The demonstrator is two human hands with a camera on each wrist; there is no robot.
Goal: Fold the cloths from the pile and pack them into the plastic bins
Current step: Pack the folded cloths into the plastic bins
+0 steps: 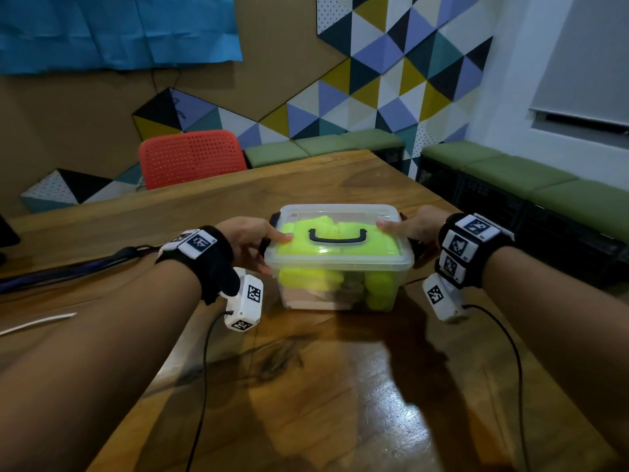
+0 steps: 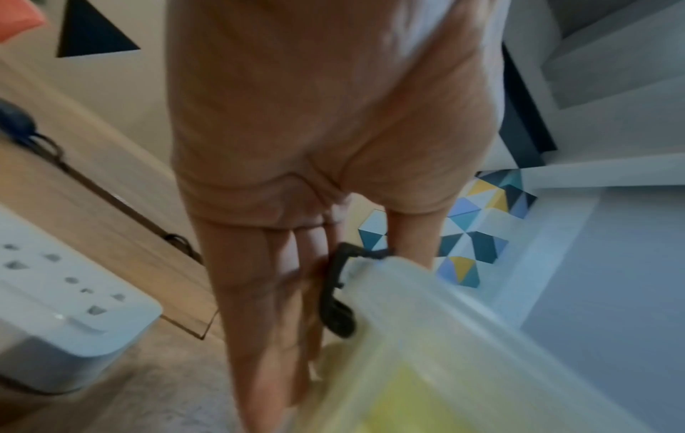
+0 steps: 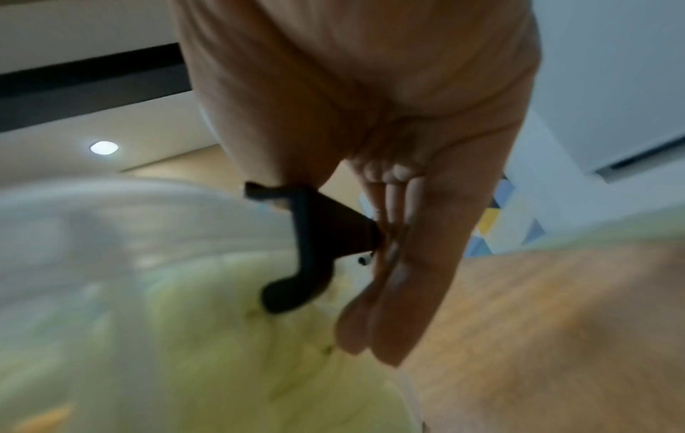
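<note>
A clear plastic bin (image 1: 340, 294) stands mid-table with its lid (image 1: 337, 212) on and a black handle (image 1: 337, 236) on top. Neon yellow-green cloths (image 1: 299, 277) fill it. My left hand (image 1: 272, 250) is at the bin's left end, with the thumb lying on the lid. In the left wrist view its straight fingers (image 2: 259, 293) reach down against the black latch (image 2: 335, 304). My right hand (image 1: 405, 233) mirrors it at the right end. There the straight fingers (image 3: 393, 278) press on the other black latch (image 3: 311, 252), beside the cloths (image 3: 222, 337).
The wooden table (image 1: 306, 386) stretches toward me. A dark strap (image 1: 68, 267) and a white strip (image 1: 37, 323) lie at its left. A red chair (image 1: 190, 158) stands behind the table, and green benches (image 1: 544, 185) line the right wall. A white power strip (image 2: 66, 293) lies nearby.
</note>
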